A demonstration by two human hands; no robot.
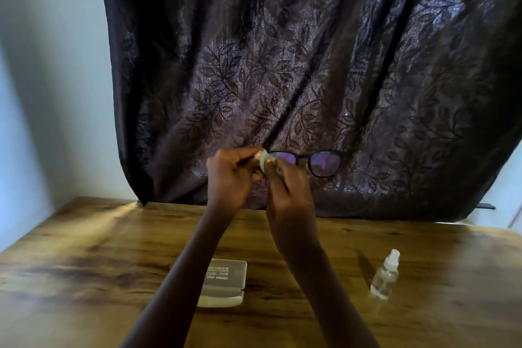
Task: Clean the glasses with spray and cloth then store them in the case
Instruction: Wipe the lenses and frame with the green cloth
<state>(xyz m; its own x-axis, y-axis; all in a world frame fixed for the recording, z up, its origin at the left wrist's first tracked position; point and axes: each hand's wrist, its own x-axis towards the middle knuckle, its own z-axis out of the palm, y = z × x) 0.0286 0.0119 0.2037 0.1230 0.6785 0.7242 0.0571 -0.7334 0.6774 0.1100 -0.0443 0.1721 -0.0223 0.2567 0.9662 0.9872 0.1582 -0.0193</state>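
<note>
Frosted rectangular case (pixel 223 280), clear spray bottle (pixel 385 277), left hand (pixel 228 178) gripping black-framed glasses (pixel 323 164), right hand (pixel 289 195) pinching pale cloth (pixel 263 162)

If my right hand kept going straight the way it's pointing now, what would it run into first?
The right hand pinches the pale green cloth against the black-framed glasses, so those come first. Past them, pointing up and away, it would likely meet the dark leaf-patterned curtain, though depth is unclear.
</note>
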